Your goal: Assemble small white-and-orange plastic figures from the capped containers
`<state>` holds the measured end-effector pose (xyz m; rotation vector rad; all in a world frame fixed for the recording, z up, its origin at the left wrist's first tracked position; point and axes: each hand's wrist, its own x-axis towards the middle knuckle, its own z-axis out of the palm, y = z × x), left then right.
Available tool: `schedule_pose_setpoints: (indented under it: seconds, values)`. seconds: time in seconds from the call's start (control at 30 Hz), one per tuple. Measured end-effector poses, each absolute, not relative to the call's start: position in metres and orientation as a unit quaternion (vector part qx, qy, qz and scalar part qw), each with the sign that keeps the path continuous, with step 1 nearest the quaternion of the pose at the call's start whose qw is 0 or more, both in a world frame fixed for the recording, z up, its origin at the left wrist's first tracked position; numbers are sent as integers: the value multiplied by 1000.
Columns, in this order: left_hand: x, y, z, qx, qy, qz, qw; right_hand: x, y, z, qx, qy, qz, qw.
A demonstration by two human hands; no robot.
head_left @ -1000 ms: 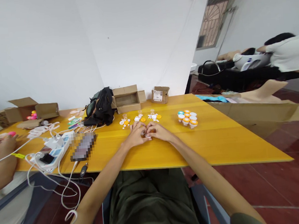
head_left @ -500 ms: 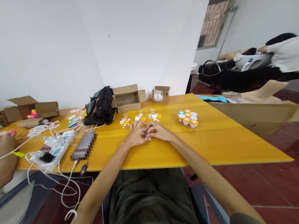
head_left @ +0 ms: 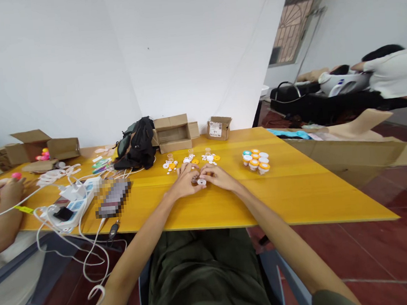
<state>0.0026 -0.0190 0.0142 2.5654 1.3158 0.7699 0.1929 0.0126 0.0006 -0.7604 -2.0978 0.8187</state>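
The left hand [head_left: 184, 182] is curled on a small white disc [head_left: 201, 182], midway between the counter's [head_left: 300, 196] front and back edges. The right hand's [head_left: 220, 178] fingertips meet beside it; whether they grip, one cannot tell. Toward the right edge, clustered capped cups [head_left: 255, 156] look finished; nearer the back edge, three groups of loose parts [head_left: 209, 158] appear unassembled.

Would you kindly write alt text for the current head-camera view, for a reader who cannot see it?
A person's left hand and right hand are close together at a small white disc above a yellow table. Beyond them lie small white and orange parts. A cluster of lidded containers stands to the right, a white power strip to the left.
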Motion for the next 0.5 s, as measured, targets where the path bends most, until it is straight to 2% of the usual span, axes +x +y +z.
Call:
schedule_pose_setpoints:
  seconds: [0.17, 0.33, 0.5]
  values:
    - [1, -17, 15, 837, 451, 302, 74, 195, 14, 5, -332, -756, 391, 406]
    - [2, -18, 16, 837, 444, 309, 85, 197, 17, 1, -334, -706, 488, 389]
    - [2, -19, 16, 843, 442, 292, 96, 200, 22, -2, -377, -666, 491, 416]
